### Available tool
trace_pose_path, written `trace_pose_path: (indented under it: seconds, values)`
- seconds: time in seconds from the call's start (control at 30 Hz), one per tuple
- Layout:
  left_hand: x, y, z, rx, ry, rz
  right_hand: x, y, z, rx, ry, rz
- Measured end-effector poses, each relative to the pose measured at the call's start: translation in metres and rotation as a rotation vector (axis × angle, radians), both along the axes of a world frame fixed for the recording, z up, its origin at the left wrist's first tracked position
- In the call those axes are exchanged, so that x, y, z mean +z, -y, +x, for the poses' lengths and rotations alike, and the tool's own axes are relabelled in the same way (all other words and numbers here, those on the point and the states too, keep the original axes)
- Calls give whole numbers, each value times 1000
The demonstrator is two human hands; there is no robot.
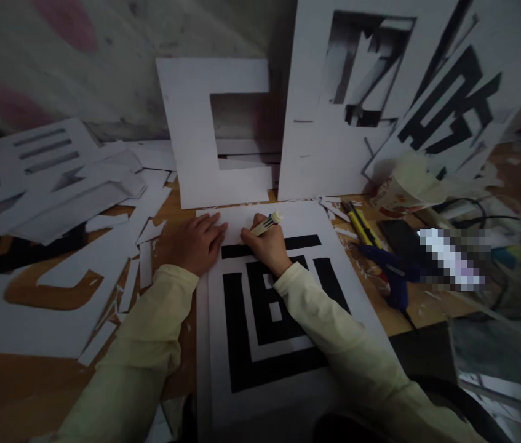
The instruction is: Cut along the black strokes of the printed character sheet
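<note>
A white sheet (288, 216) with bold black block shapes (260, 369) lies on the wooden table in front of me. My right hand (269, 243) grips a cream-coloured marker pen (267, 224), tilted up to the right, over the left part of the top black bar (304, 242). Its tip is hidden by my fingers. My left hand (200, 241) rests flat with fingers outstretched at the sheet's upper left edge and holds nothing. Another white layer shows beneath the sheet along its left side.
Cut white boards (190, 135) lean against the wall. Scraps (133, 277) litter the left. At right are a yellow utility knife (362, 224), a blue glue gun (393, 271), a dark phone-like slab (396, 237) and a paper cup (401, 194).
</note>
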State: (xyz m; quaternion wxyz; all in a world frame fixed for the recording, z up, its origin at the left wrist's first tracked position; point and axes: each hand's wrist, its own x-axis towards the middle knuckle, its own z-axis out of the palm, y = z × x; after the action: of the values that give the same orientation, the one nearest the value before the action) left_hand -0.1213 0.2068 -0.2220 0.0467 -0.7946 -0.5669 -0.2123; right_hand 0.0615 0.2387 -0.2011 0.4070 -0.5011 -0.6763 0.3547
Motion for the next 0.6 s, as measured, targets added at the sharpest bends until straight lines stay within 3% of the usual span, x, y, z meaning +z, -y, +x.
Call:
trace_pose_path:
  seconds: [0.23, 0.6]
  values:
    - [7, 2, 2, 20, -53, 1, 2, -1, 1, -18, 60, -16]
    - [1, 1, 0, 9, -23, 0, 1, -1, 5, -23, 62, -12]
